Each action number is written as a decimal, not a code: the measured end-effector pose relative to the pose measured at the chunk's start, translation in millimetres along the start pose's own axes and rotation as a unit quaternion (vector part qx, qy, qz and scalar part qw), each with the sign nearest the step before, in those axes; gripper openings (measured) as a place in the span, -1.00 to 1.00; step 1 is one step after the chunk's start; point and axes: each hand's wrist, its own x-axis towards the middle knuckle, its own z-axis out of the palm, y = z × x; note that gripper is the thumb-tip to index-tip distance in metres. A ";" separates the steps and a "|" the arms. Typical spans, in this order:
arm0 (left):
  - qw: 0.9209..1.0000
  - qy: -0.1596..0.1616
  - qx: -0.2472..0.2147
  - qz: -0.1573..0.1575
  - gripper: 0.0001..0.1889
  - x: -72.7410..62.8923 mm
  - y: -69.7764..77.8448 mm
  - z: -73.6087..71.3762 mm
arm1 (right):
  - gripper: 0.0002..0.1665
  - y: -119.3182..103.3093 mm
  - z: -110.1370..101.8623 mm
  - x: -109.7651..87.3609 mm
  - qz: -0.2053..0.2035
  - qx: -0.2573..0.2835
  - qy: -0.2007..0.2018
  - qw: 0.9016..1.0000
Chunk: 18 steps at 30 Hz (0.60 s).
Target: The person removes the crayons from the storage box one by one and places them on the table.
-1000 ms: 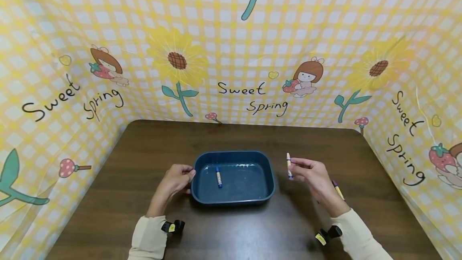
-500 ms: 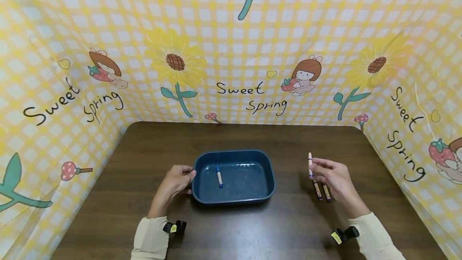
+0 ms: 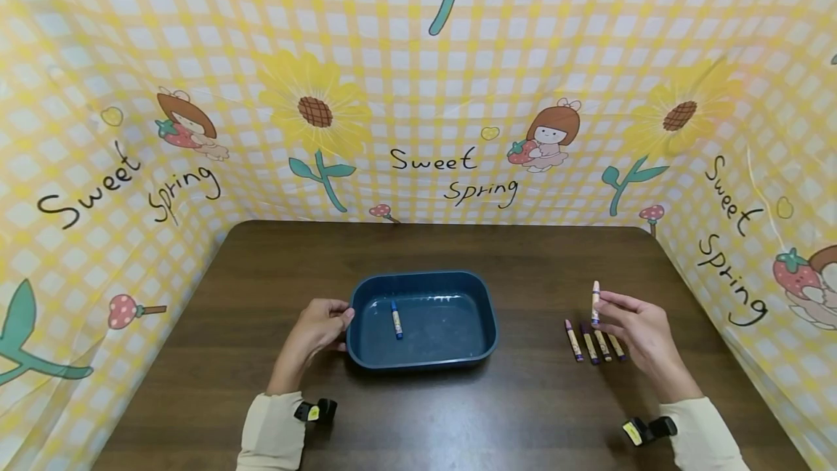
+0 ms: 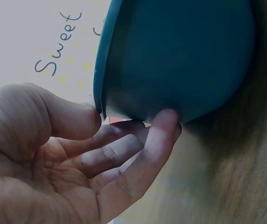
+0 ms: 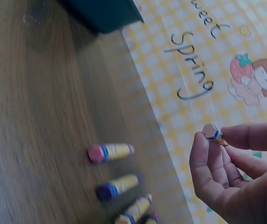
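Note:
My left hand [image 3: 319,327] holds the left end of a dark blue rectangular basin [image 3: 445,329]. In the left wrist view the thumb [image 4: 75,122] is at the basin's rim and the fingers bend against its outer wall. One blue crayon [image 3: 396,320] lies inside the basin, left of its middle. My right hand [image 3: 644,336] pinches a pale peach crayon [image 3: 596,304] between thumb and fingertips, held upright above the table. Below it lie several crayons in a row, among them a pink one [image 5: 111,152] and a purple one [image 5: 119,186]. The right hand partly covers the rightmost crayon [image 3: 617,347].
A brown wooden table [image 3: 418,420] bears the basin and the crayons. Yellow checked cloth [image 3: 418,93] printed with flowers and lettering hangs round its back and sides. Each wrist wears a black camera strap.
My right hand has moved rightward with the peach crayon, from beside the basin to above the crayon row, uncovering those crayons. The left hand stays on the basin.

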 end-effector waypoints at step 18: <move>1.000 -0.007 -0.005 -0.001 -0.62 1.2 1.0 -1.4 | -0.69 8.3 -47.3 0.7 0.024 -0.032 0.017 0.999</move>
